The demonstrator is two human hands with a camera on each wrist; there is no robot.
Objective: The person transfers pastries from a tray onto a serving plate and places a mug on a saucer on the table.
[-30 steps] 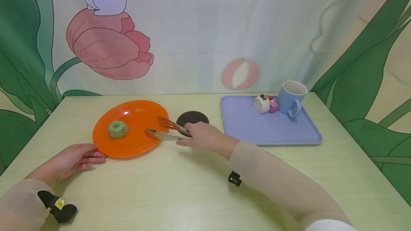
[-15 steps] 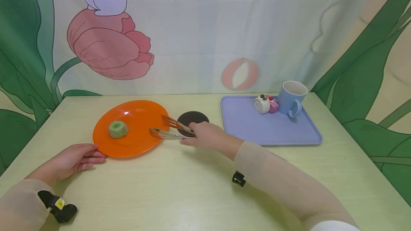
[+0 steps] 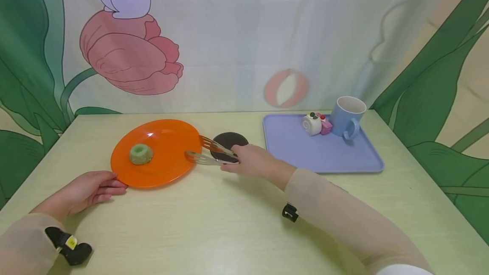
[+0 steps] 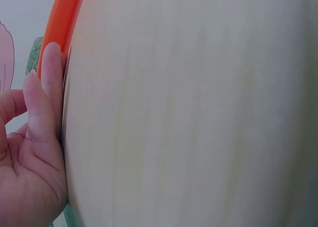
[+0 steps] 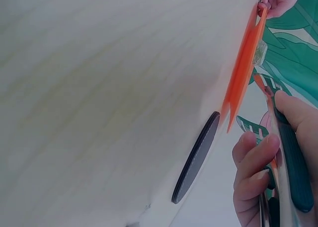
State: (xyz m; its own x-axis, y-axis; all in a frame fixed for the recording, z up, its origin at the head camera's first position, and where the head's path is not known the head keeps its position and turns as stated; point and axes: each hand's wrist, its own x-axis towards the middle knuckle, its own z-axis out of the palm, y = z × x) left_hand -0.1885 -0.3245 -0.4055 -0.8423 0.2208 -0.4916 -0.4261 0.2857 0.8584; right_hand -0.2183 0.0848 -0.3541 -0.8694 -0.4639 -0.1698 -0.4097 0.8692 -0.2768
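My left hand [image 3: 89, 190] pinches the near-left rim of an orange plate [image 3: 164, 169], thumb above the edge. On the plate's left part sits a small green ring-topped cake [image 3: 140, 154]. My right hand [image 3: 250, 162] grips metal tongs [image 3: 210, 161] with fork-like tips. The tips are apart with nothing between them, at the plate's right rim. In the right wrist view, fingers and thumb wrap both arms of the tongs [image 5: 293, 162]. Behind the right hand lies a round black coaster [image 3: 228, 138], partly hidden by the hand and tongs.
A lilac tray [image 3: 298, 154] stands to the right on the pale wooden table [image 3: 183, 232]. It bears a white roll cake [image 3: 311, 125], a small pink cake [image 3: 326, 127] and a light blue mug [image 3: 344, 118]. A printed curtain [image 3: 225, 46] hangs behind the table.
My right hand and the tongs have moved slightly right, away from the green cake, so the tips now reach only the plate's right edge. The left hand and plate have stayed put.
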